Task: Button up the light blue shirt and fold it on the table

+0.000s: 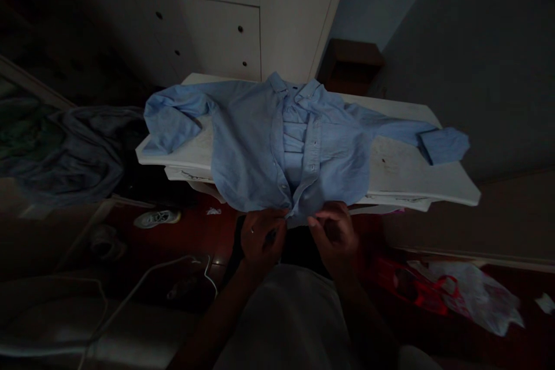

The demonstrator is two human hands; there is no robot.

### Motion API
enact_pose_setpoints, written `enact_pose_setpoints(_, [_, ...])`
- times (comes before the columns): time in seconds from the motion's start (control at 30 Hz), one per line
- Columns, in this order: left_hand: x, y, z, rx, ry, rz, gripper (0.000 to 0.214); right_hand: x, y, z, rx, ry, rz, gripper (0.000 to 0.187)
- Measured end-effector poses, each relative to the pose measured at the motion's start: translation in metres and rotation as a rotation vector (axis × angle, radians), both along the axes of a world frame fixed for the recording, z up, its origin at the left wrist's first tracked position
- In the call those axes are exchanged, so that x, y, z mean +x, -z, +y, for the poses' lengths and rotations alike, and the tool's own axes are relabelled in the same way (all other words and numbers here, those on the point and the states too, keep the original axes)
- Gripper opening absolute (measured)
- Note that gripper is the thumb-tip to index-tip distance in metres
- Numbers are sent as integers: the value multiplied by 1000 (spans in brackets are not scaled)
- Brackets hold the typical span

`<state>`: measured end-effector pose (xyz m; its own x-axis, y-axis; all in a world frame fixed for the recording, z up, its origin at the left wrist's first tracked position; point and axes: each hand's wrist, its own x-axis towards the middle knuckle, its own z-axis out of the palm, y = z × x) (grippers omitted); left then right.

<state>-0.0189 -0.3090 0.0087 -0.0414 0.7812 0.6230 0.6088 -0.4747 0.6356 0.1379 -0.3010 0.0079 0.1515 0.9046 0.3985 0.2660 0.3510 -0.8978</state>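
Blue shirt spread on the bench
Left hand pinches the near hem; right hand curls there, grip unclear; seemingly aligning the front edges; next probably calls for matching them

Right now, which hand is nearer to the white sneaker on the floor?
Left. The left hand is at the bottom edge of the shirt, to the right of the white sneaker; the right hand is farther right along that edge.
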Motion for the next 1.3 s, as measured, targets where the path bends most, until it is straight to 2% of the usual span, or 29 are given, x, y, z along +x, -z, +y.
enact_pose_setpoints(0.03, [0,1,0,-14,1,-1,10,-1,-2,-3,-93,-54,3,3])
enact_pose_setpoints(0.1, [2,4,0,10,14,-9,12,-2,-5,-7,-316,-163,59,8])
enact_pose_setpoints(0.2, [4,8,0,97,38,-23,17,-6,-4,-6,-593,-183,248,20])
enact_pose_setpoints(0.33, [3,11,0,89,41,5,16,-10,-3,1,-763,-176,434,29])
enact_pose_setpoints(0.57, [-2,13,-2,28,82,58,14,-14,-2,4,-850,-170,504,29])
enact_pose_setpoints(0.7, [0,7,0,-10,8,-7,19,-13,-2,3,-844,-190,479,29])
enact_pose_setpoints(0.8, [-1,1,4,-158,46,-86,5,-12,-3,2,-821,-212,432,28])
enact_pose_setpoints(0.9, [-4,-2,7,-348,100,-170,11,-11,-6,3,-805,-226,397,27])
enact_pose_setpoints(1.03, [-5,-2,10,-587,47,-311,19,-9,-8,4,-791,-264,408,26])
enact_pose_setpoints(1.17, [-4,1,8,-749,55,-478,25,-5,0,4,-804,-326,458,27])
enact_pose_setpoints(1.3, [-7,13,6,-863,154,-570,25,-3,10,3,-808,-362,424,29])
